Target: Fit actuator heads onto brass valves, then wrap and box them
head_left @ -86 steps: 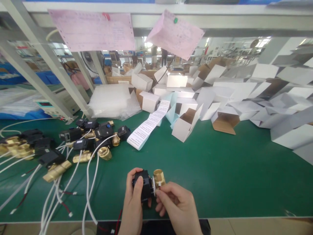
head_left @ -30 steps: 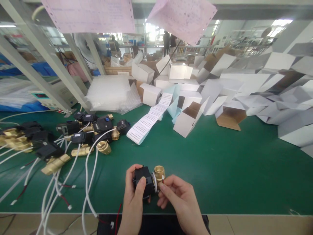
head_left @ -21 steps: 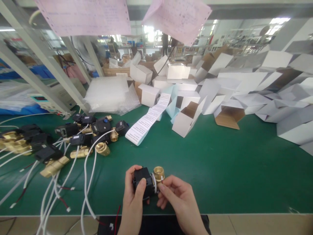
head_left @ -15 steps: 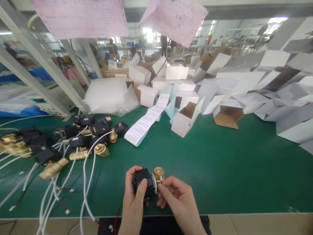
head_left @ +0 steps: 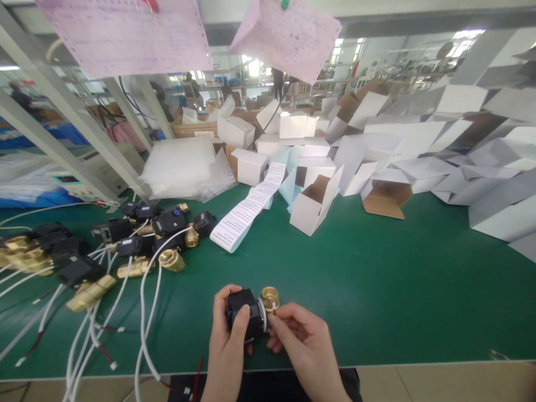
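Near the table's front edge, my left hand (head_left: 230, 329) is wrapped round the black box-shaped actuator of a motorised valve (head_left: 242, 307). Its brass valve body (head_left: 270, 297) points away to the right, with the round opening facing up. A white cable (head_left: 262, 314) is wound between the black housing and the brass. Thumb and fingers of my right hand (head_left: 299, 335) pinch the cable's end beside the brass, where a small white connector (head_left: 274, 306) sticks up. The fingertips hide part of the cable.
Several similar motorised valves (head_left: 170, 222) with trailing white cables lie on the left of the green table (head_left: 377, 290). A folded label strip (head_left: 251, 209) and an open white box (head_left: 314, 206) are ahead. Bubble wrap (head_left: 180, 167) and many white boxes stand behind. Pink sheets (head_left: 288, 39) hang above.
The camera view has shifted slightly, so the hanging sheets sit a little lower. Both hands keep their grip, with no clear movement of the valve or cable.
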A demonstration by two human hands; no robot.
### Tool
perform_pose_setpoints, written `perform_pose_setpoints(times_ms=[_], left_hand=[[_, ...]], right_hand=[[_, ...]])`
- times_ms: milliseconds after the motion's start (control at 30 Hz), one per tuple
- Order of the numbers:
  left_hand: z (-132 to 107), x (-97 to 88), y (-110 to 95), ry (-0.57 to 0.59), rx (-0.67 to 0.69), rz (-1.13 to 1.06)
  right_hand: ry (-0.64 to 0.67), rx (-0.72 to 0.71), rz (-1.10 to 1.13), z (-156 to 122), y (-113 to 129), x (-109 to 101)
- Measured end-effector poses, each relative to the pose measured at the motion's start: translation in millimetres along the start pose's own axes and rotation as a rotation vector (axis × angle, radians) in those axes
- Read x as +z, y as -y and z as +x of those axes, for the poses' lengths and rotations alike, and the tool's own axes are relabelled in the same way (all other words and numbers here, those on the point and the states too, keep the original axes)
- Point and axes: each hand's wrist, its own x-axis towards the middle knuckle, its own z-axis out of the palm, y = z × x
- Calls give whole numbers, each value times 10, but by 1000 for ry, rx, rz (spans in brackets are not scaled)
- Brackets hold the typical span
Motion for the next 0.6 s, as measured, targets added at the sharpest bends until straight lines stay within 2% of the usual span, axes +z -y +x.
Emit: perform_pose_setpoints(times_ms=[167, 233, 300, 433, 467, 533, 600], left_hand=[[-77, 81, -139, -52, 8, -5], [-85, 95, -161, -56, 6, -2], [-73, 85, -147, -44, 0, 4], [-54, 50, -114, 11, -27, 14], [-59, 51, -122, 8, -25, 14], [-76, 66, -158, -15, -21, 5], [-85, 91, -198, -32, -31, -16]], right_hand=[[101, 49, 4, 26, 49, -54], [95, 33, -31, 36, 76, -58], [66, -79, -146, 36, 94, -47], [-4, -542, -450, 12, 128, -12], [-19, -616, -488, 8, 133, -9], [-35, -635, -505, 12, 132, -15], [-74, -505, -449, 34, 117, -39]])
